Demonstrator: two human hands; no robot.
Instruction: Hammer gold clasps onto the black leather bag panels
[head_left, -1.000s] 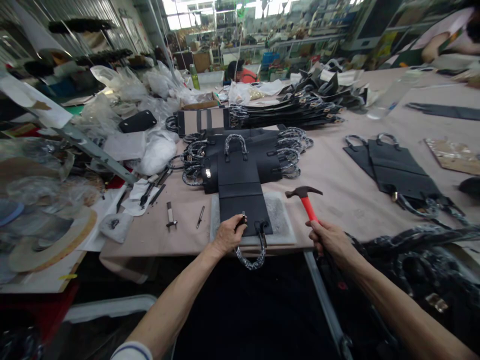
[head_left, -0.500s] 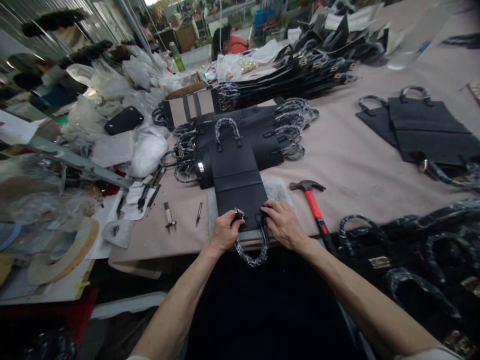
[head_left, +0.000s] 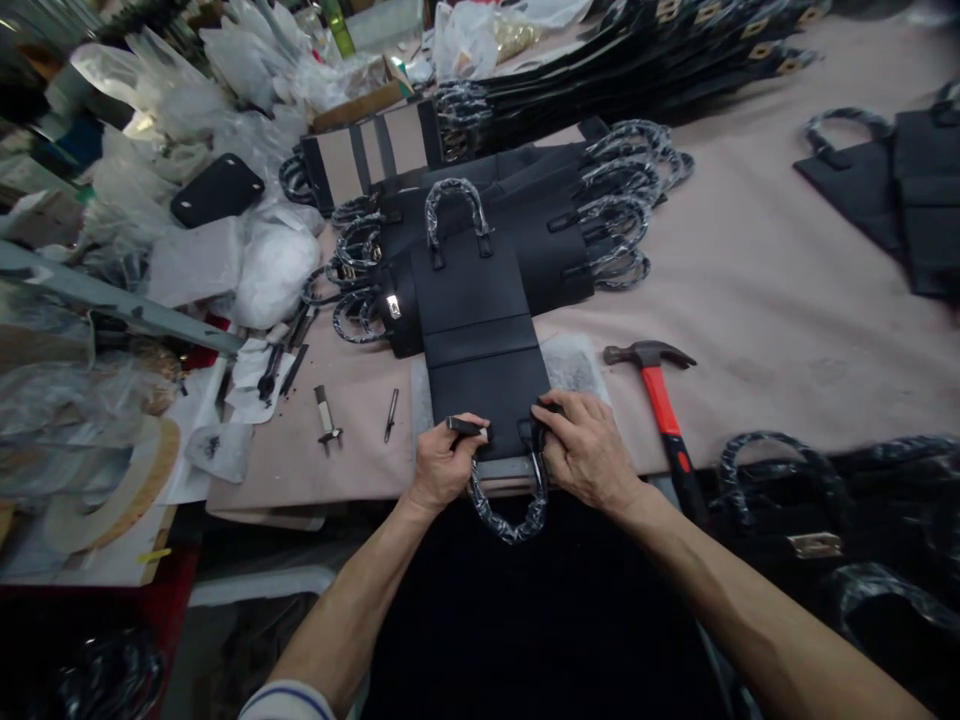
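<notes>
The panel [head_left: 484, 290] is plain matt black. Its handle [head_left: 512, 533] is black as well, streaked with white glints from its clear wrap. The tool [head_left: 463, 427] is black with a pale end. The hammer [head_left: 662, 402] has a dark grey head and a red-and-black grip, with a small red patch set in the black. The cloth [head_left: 750, 260] is dusty pinkish beige, the slab [head_left: 574, 362] pale grey. Dark bands stripe the beige swatch [head_left: 379, 148]. The bottle [head_left: 340, 32] is yellow-green; the sleeve [head_left: 289, 703], white with a blue stripe.
</notes>
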